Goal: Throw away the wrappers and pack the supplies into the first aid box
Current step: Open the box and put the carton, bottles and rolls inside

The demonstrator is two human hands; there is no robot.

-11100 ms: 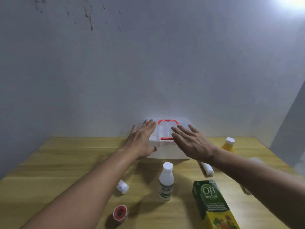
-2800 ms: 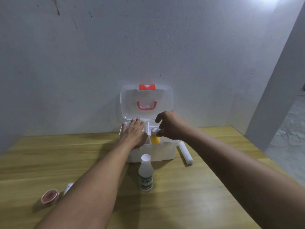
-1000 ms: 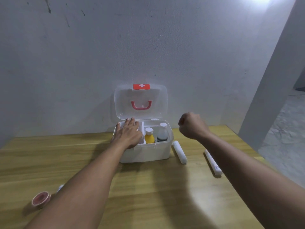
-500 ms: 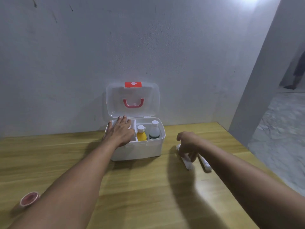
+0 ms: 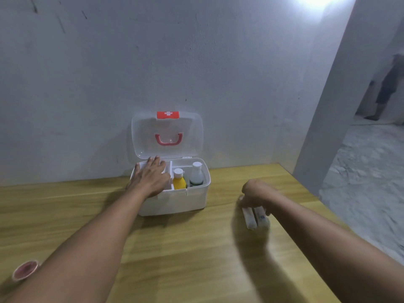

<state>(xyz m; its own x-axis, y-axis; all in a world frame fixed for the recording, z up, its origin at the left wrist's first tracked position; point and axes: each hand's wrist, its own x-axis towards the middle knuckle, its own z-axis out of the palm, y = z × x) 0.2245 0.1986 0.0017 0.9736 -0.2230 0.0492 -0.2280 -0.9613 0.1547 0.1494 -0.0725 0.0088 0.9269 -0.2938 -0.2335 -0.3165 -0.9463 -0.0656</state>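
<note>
The white first aid box point(image 5: 192, 199) stands open against the wall, its clear lid point(image 5: 167, 135) with red handle upright. Inside its right compartment stand a yellow bottle point(image 5: 179, 182) and a clear white-capped bottle point(image 5: 196, 177). My left hand point(image 5: 149, 179) lies flat, fingers spread, on the box's left compartment and front rim. To the right of the box my right hand point(image 5: 254, 193) is closed over the far ends of two white bandage rolls point(image 5: 255, 217) that lie side by side on the table.
A small pink roll of tape point(image 5: 25, 269) lies at the table's near left, partly behind my left forearm. The wooden table point(image 5: 185, 248) ends at the right beside a grey pillar point(image 5: 328, 106). A person's legs point(image 5: 384, 92) show far right beyond it.
My right hand has dropped from the air to the table and gathered the two white rolls together. My left hand has stayed on the box. The view has swung left.
</note>
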